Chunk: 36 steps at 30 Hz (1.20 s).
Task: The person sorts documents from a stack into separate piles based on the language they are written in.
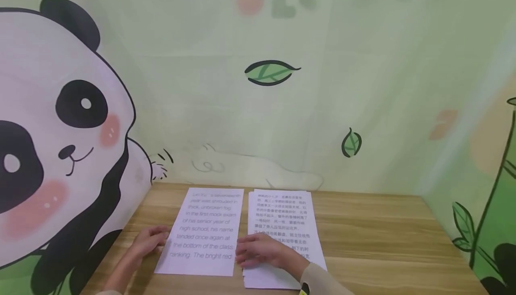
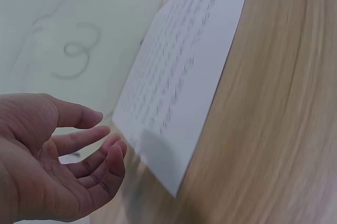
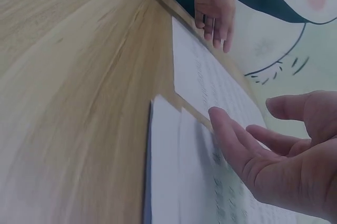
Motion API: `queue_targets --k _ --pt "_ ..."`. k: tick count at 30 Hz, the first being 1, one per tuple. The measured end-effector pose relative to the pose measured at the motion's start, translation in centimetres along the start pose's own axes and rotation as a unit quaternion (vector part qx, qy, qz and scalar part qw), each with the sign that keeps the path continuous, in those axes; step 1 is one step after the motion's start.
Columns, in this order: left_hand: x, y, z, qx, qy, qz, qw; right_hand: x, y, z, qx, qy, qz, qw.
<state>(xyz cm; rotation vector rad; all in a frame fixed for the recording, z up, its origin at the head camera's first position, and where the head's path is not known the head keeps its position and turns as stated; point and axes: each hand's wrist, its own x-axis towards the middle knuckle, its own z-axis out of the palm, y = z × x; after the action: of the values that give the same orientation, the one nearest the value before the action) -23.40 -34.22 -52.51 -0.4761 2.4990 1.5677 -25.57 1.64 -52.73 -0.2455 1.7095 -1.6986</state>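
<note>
A single printed sheet (image 1: 205, 232) with English text lies on the wooden table (image 1: 383, 241). To its right lies a stack of printed sheets (image 1: 284, 223). My left hand (image 1: 151, 240) rests beside the single sheet's left edge with relaxed fingers and holds nothing. In the left wrist view, that left hand (image 2: 79, 155) hovers just off the sheet (image 2: 179, 76). My right hand (image 1: 258, 250) lies over the lower left part of the stack, fingers loosely spread. The right wrist view shows the right hand (image 3: 263, 139) above the stack (image 3: 179, 182), with the left hand (image 3: 215, 8) further off.
A wall with a panda drawing (image 1: 60, 143) rises on the left of the table. A green back wall (image 1: 282, 107) with leaf drawings stands right behind the papers. Bare wood stretches to the right of the stack (image 1: 403, 250).
</note>
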Motion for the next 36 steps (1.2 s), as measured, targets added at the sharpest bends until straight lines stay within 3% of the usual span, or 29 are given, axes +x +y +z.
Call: queue_targets --k 6,13,19,24,29,36 --pt "-1.2 2.6 2.6 0.029 -0.016 0.055 0.9979 -2.3 -0.5 -3.2 -0.029 0.025 0.005 0.999" --pt "-2.3 5.1 6.0 0.046 -0.092 0.104 0.9893 -5.2 0.3 -8.6 -0.051 0.084 0.002 0.995" --pt "-3.2 6.9 8.6 0.040 -0.157 0.142 0.9766 -8.0 1.9 -12.7 -0.039 0.131 -0.017 0.991" --pt "-3.6 7.2 11.1 0.047 -0.184 0.142 0.9713 -9.8 2.6 -14.6 -0.042 0.163 -0.006 0.986" --pt "-3.8 6.9 13.8 0.055 -0.196 0.130 0.9703 -11.1 2.4 -15.2 -0.078 0.187 0.002 0.979" --pt "-3.9 6.7 17.0 0.080 -0.222 0.175 0.9557 -11.5 2.6 -15.3 -0.091 0.192 0.015 0.977"
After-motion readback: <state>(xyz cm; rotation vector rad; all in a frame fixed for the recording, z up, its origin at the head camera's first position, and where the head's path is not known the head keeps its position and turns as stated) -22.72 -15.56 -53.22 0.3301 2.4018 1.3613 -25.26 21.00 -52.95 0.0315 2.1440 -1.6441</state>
